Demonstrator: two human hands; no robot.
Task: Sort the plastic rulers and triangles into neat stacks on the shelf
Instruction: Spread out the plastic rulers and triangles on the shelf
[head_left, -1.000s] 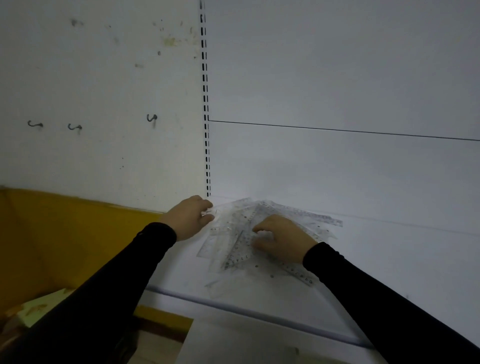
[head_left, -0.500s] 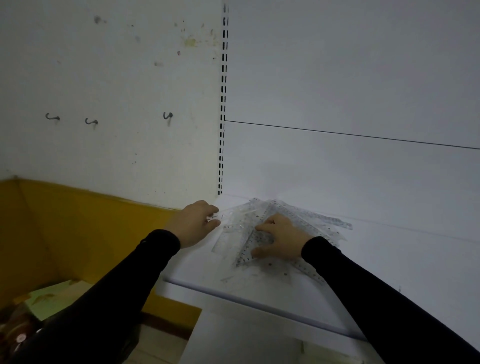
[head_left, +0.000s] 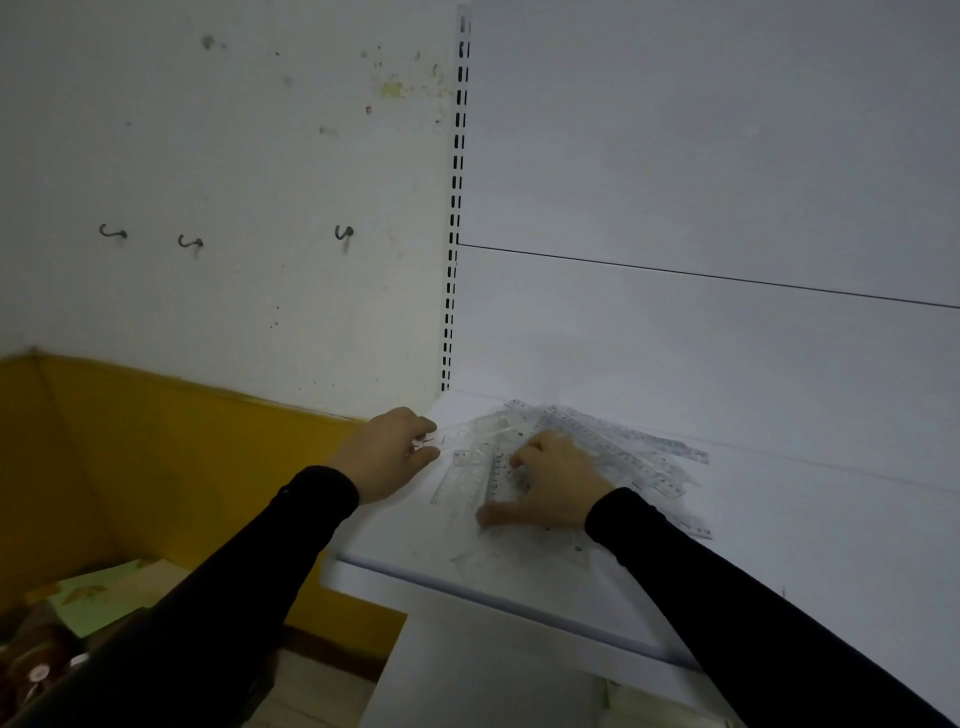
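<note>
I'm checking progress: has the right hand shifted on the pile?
No. The right hand lies on the same rulers, no nearer the slotted upright.

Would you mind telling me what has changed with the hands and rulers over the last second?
Very little. The left hand still pinches the edge of a clear plastic piece at the pile's left side, and the right hand stays pressed on the heap of clear rulers and triangles. The pile remains unsorted on the white shelf.

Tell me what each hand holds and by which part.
The left hand pinches a clear plastic piece at its left end. The right hand rests on the ruler pile, gripping nothing.
</note>
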